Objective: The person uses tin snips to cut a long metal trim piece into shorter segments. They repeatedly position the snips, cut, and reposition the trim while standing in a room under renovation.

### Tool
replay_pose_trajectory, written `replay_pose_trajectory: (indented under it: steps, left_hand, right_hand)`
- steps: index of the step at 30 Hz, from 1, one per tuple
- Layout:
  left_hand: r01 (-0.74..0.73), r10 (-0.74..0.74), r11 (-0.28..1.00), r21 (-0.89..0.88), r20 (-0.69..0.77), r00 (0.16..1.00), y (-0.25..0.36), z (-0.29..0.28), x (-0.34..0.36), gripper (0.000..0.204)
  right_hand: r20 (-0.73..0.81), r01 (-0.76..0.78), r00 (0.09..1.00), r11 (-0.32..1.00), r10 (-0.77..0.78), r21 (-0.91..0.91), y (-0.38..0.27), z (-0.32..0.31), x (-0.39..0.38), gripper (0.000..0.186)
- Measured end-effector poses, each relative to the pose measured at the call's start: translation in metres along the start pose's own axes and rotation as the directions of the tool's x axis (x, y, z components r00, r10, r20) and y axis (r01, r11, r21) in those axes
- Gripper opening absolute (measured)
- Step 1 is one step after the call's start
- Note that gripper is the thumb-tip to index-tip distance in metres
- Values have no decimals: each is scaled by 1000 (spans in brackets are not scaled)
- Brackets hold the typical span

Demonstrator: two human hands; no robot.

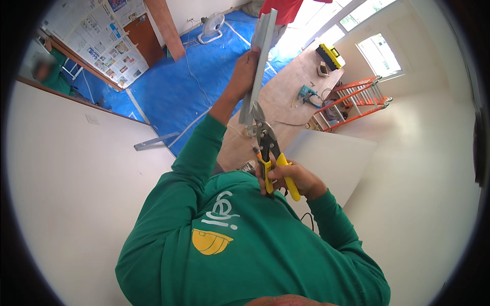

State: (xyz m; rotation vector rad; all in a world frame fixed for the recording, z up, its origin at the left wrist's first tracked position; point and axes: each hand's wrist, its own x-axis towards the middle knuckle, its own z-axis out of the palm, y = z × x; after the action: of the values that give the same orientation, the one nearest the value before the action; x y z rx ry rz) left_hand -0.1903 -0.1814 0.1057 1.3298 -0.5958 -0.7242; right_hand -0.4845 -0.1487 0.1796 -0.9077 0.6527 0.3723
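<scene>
My left hand (244, 71) is raised and closed around a long grey metal channel (265, 48), which slants upward and away from me. In my right hand (302, 178), held before my chest, is a pair of tin snips (266, 137) with yellow handles. Their handles are spread apart. The snips' blades are up against the channel's lower end; whether they bite into the metal I cannot tell. A thin item with an orange part (259, 154) sticks up beside the snips at my right fingers; its kind is unclear.
Blue sheeting (173, 97) covers the floor at left, with a white fan (212, 26) at the back. A person in red (293, 10) stands beyond the channel. To the right are a power tool (307, 94), an orange ladder (352, 99), a black-and-yellow toolbox (331, 56) and a pale panel (326, 158).
</scene>
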Motion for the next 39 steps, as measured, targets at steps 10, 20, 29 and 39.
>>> replay_pose_trajectory:
  steps: [10,20,29,39]
  left_hand:
    - [-277,289,954,-114,112,951,4,-12,13,45]
    - [5,14,833,-553,30,999,27,-47,32,36]
    - [-76,90,975,-211,58,994,70,-15,7,52]
    - [-286,286,957,43,16,958,78,-10,5,59]
  right_hand:
    - [66,-67,994,957,89,-282,-12,-13,-24,55]
    - [174,190,969,978,-174,-81,0,3,-23,61]
    - [150,146,981,976,-122,-161,-10,11,-18,61]
    - [-3,166,986,971,-169,-173,-8,21,-9,55]
